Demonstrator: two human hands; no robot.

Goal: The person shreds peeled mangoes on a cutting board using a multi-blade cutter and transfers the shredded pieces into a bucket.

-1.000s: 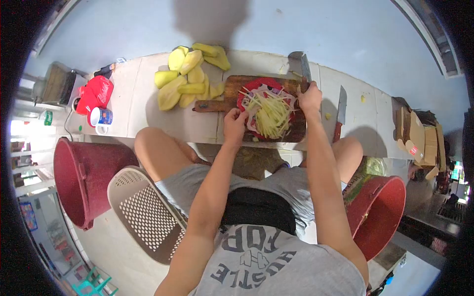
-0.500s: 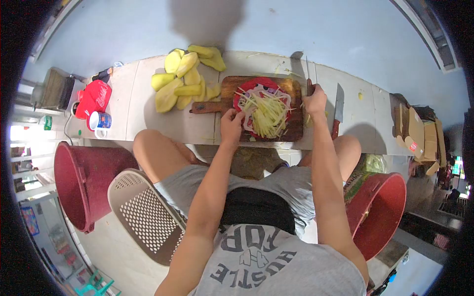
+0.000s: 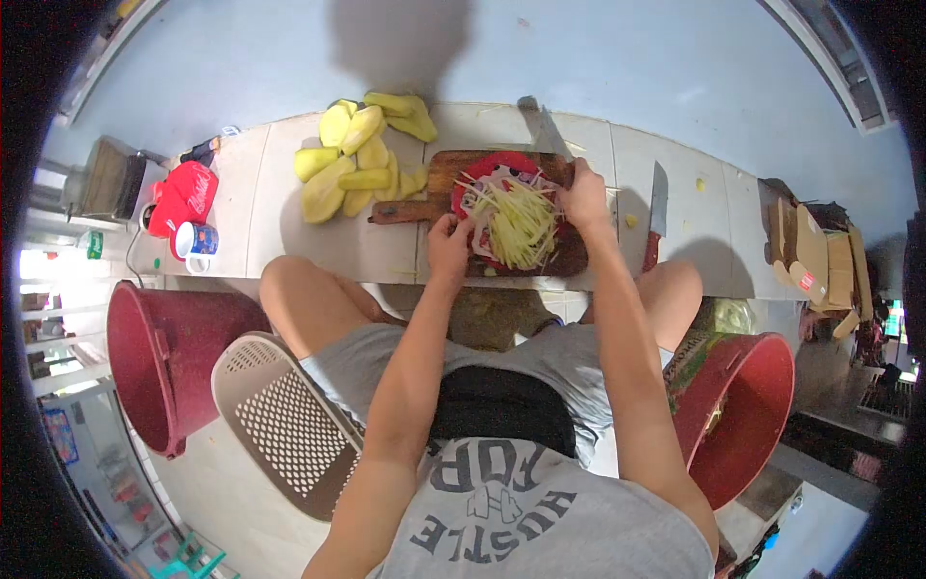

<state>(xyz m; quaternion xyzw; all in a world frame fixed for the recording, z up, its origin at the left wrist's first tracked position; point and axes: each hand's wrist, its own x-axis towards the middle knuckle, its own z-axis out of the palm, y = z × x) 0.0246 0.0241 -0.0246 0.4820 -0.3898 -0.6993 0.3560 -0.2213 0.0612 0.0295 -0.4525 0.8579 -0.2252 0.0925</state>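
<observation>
A red plate (image 3: 462,202) rests on the wooden cutting board (image 3: 403,211), heaped with pale green-yellow shreds (image 3: 521,227). At the plate's left rim is my left hand (image 3: 449,251), fingers pinched around the edge. My right hand (image 3: 585,201) is at the opposite side, closed around the handle of a knife. That knife's blade (image 3: 554,135) points up toward the wall, and the handle is mostly hidden by my fingers. Peeled yellow-green slices (image 3: 362,159) are piled left of the board. A second knife (image 3: 658,212) lies on the tiles to the right.
Farther left on the tiled counter (image 3: 260,193) are a red cloth item (image 3: 188,193) and a blue-and-white mug (image 3: 198,243). Below stand a dark red bin (image 3: 164,367), a beige perforated basket (image 3: 289,425) and a red bin (image 3: 743,415). Cardboard (image 3: 815,251) sits at right.
My right hand has moved left with the knife, from beside the board to the plate's right edge. The knife's blade now leans left. My left hand stays at the plate's left rim.
</observation>
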